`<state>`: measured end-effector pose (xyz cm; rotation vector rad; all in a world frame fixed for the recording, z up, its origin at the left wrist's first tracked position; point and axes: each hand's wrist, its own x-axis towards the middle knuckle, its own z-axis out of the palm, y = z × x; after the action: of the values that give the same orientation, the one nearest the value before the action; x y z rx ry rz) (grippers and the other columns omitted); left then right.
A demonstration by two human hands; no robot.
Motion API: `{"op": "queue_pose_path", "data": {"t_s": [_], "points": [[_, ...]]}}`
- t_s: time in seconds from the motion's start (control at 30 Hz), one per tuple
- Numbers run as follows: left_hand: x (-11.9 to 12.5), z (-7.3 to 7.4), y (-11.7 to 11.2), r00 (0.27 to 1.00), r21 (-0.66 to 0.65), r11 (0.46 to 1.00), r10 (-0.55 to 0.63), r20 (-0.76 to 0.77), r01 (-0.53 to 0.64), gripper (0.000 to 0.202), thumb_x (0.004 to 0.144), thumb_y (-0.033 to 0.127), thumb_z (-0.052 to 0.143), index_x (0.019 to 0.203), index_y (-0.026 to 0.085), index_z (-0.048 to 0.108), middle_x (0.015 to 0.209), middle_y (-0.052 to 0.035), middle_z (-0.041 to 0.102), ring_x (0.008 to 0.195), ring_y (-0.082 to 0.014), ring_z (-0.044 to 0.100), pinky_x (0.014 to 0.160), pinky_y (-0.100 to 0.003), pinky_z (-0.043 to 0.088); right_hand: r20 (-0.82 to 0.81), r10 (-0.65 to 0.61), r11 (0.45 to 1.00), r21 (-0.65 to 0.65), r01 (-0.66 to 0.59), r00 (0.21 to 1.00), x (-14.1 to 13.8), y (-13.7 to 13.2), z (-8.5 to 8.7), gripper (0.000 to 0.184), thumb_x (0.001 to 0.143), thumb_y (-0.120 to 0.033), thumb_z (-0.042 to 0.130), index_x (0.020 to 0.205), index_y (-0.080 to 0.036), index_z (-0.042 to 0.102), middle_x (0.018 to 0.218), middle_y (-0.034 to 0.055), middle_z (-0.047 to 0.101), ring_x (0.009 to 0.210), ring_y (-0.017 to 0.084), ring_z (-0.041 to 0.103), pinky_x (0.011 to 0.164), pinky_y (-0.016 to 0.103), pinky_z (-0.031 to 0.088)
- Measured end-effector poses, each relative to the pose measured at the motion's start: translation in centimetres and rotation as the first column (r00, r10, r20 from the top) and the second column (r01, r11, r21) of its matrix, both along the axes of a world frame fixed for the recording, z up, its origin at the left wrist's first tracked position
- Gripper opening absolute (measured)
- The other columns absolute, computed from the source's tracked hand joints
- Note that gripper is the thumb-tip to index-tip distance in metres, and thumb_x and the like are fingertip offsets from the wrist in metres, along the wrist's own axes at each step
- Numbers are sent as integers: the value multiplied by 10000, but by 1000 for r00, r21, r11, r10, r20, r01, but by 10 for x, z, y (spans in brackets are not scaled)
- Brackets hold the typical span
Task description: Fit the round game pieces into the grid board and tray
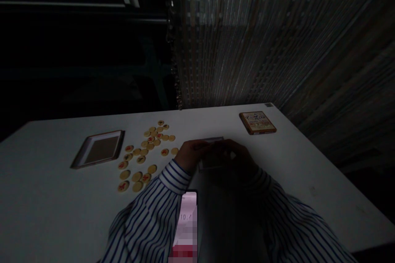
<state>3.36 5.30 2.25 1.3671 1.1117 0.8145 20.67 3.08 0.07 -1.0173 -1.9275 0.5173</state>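
Both hands meet near the middle of the white table (92, 205), above a small shallow box (211, 165) with a pale rim. My left hand (191, 154) is closed, its fingers reaching right towards the other hand. My right hand (242, 157) lies in deep shadow, its fingers bent in to touch the left fingertips. Whatever sits between the fingers is too dark to make out. Left of my hands are scattered several round wooden Chinese chess pieces (144, 152), some with red characters, others dark-marked or plain side up.
An open shallow box (103, 150) lies at the left. A flat printed box (259, 122) rests near the far right corner. A lit phone (185, 222) lies below my left forearm. Behind the table hangs a string curtain (234, 49). The room is dim.
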Motion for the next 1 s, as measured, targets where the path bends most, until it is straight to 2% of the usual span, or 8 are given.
{"op": "queue_pose_path", "data": {"t_s": [0.2, 0.43, 0.57, 0.67, 0.73, 0.8, 0.9, 1.0], "points": [[0, 3, -1, 1000, -7, 1000, -1, 0, 1, 165, 657, 238, 617, 757, 116, 665, 658, -40, 659, 522, -93, 536, 495, -209, 411, 80, 3, 995, 102, -11, 997, 0, 0, 4, 191, 759, -165, 510, 936, -193, 577, 873, 60, 609, 802, 151, 578, 695, 286, 486], [-2, 5, -1, 1000, 25, 999, -19, -18, 19, 165, 657, 228, 618, 774, 121, 660, 683, -43, 659, 543, -100, 546, 510, -216, 428, 129, 1, 986, 167, -23, 992, 1, 3, 2, 249, 777, -217, 517, 1023, -195, 552, 939, 75, 601, 836, 160, 577, 725, 318, 494], [-6, 4, 1, 995, 71, 997, -38, -89, 44, 190, 674, 253, 601, 798, 121, 659, 713, -55, 666, 588, -123, 570, 541, -235, 444, 199, 1, 983, 179, -37, 980, 6, 7, 4, 265, 759, -223, 537, 1021, -191, 563, 922, 80, 619, 823, 165, 583, 740, 332, 484], [-14, 1, 5, 977, 181, 983, 21, -212, 18, 209, 687, 240, 573, 848, 133, 653, 778, -64, 674, 685, -155, 591, 620, -268, 454, 280, -1, 989, 143, -41, 960, 10, 8, 13, 276, 735, -206, 553, 1010, -191, 577, 886, 68, 639, 801, 165, 588, 731, 327, 476], [-19, -1, 7, 939, 288, 958, 83, -335, 18, 229, 708, 260, 545, 879, 151, 650, 801, -63, 670, 735, -170, 594, 653, -278, 446, 365, -20, 996, 90, -14, 931, 11, 9, 22, 277, 719, -207, 567, 995, -199, 591, 869, 58, 652, 769, 166, 593, 713, 326, 470], [-24, -3, 8, 868, 345, 938, 140, -476, 38, 255, 727, 284, 515, 913, 164, 641, 790, -67, 666, 742, -182, 598, 647, -279, 435, 465, -15, 1000, 16, 9, 885, 11, 11, 30, 233, 706, -212, 581, 936, -213, 623, 815, 41, 663, 718, 160, 599, 676, 306, 466], [-26, -5, 8, 743, 338, 935, 153, -652, 104, 308, 748, 302, 481, 996, 169, 607, 819, -96, 666, 767, -216, 609, 655, -301, 426, 557, 47, 995, -97, 9, 829, 11, 16, 37, 205, 708, -226, 582, 904, -237, 640, 797, 17, 673, 695, 157, 607, 639, 284, 458], [-26, -9, 8, 640, 304, 939, 135, -756, 160, 363, 756, 329, 468, 1075, 182, 558, 876, -122, 663, 829, -258, 609, 687, -338, 426, 614, 119, 982, -187, -3, 780, 14, 22, 37, 230, 683, -199, 593, 901, -249, 647, 807, 14, 680, 682, 158, 613, 604, 263, 451]]}}
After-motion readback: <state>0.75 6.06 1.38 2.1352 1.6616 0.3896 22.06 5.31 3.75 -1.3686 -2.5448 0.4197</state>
